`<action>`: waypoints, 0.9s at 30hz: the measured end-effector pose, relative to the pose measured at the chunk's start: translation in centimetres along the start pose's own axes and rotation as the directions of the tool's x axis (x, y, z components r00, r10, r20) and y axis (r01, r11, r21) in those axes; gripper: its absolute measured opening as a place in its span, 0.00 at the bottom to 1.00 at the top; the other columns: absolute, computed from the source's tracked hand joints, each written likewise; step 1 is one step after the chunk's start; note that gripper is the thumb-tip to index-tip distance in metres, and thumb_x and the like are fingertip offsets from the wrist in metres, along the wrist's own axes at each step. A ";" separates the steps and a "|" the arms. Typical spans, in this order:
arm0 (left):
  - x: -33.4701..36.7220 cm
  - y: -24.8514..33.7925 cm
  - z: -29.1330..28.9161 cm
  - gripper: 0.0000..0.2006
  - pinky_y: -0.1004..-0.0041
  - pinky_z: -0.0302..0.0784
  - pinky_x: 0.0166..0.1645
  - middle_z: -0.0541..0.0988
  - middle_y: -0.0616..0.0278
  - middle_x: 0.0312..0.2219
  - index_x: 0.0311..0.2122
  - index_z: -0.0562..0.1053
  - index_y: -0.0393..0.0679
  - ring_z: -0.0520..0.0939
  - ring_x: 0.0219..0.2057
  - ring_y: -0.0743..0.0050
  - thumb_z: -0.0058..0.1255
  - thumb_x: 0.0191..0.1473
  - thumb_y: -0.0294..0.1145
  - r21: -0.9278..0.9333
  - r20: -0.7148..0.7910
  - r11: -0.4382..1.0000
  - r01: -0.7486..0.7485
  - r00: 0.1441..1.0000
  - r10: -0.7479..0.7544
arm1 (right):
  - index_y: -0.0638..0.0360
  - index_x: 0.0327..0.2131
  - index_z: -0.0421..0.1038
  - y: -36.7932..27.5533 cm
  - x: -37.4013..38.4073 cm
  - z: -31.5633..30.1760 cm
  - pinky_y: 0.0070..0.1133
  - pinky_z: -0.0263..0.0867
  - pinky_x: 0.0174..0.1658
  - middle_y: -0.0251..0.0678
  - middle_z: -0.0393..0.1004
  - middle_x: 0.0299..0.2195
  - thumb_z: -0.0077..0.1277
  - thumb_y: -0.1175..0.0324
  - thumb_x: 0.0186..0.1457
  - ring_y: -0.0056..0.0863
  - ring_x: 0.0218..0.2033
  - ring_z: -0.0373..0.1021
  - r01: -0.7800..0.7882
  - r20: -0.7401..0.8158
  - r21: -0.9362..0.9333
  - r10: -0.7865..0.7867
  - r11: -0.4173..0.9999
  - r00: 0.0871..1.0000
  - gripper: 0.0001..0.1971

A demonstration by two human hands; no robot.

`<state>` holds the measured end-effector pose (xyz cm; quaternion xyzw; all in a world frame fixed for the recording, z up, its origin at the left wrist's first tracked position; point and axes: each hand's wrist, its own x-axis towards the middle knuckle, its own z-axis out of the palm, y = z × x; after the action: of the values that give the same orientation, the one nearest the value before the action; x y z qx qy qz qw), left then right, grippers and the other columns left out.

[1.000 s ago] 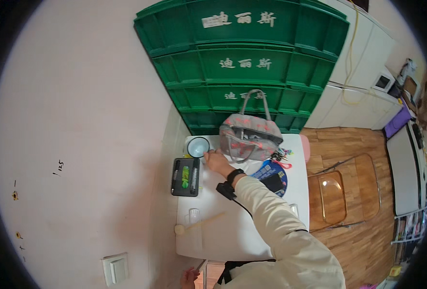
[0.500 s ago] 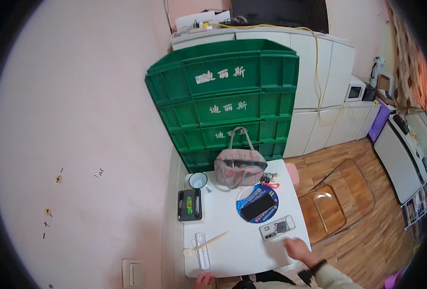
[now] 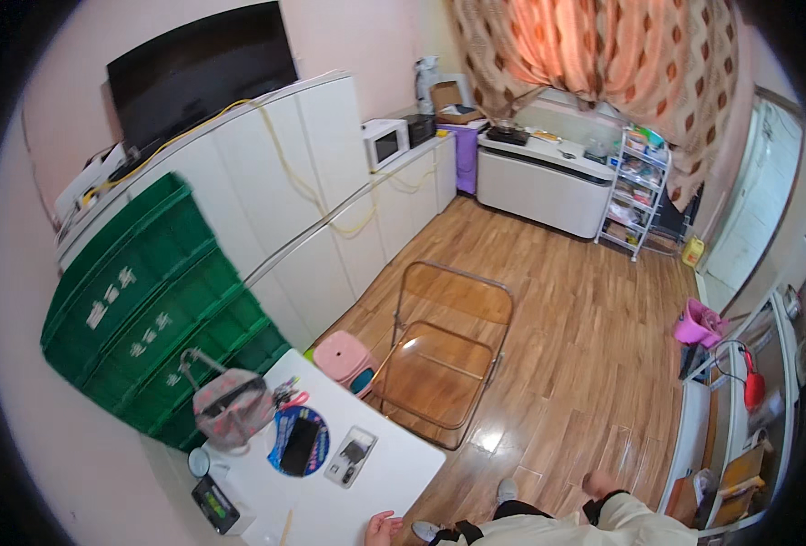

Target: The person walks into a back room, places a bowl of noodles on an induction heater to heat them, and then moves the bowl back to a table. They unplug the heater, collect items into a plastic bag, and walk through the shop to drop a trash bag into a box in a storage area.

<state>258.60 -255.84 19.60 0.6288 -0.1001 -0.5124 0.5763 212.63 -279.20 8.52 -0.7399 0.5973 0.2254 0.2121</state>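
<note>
In a room with pale walls, a wood-plank floor spreads out before a person seen from above; white cabinets run along the far wall, and a patterned curtain glows orange in the upper part of the view; a stack of green crates leans at left, below a dark television; the white table stands at the lower left, in front of the crates, its near edge just beside the person's left hand; a brown folding chair stands on the floor by the table, with a pink stool next to it; a grey and pink handbag rests on the table against the crates; beside it lies a round blue disc bearing a dark phone, with a pale phone-shaped item to the right; a black tray sits at the table's left, near a pale cup; the left hand is relaxed and released, fingers loosely bent, nothing seen in it; the right hand hangs over the floor, away from the table, its grip impossible to tell.
</note>
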 end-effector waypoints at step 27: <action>29.0 7.5 43.5 0.10 0.82 0.68 0.33 0.72 0.63 0.26 0.37 0.66 0.41 0.72 0.29 0.78 0.40 0.50 0.31 0.112 0.240 0.994 0.014 0.970 -0.041 | 0.60 0.23 0.68 27.5 28.9 3.5 0.23 0.65 0.29 0.35 0.71 0.21 0.48 0.65 0.38 0.28 0.24 0.69 -0.160 0.132 0.920 0.102 0.357 0.986 0.09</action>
<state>242.20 -306.06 18.66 0.5938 -0.1889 -0.5867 0.5172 190.78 -305.31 -12.45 -0.4367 0.6717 -0.1136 0.5876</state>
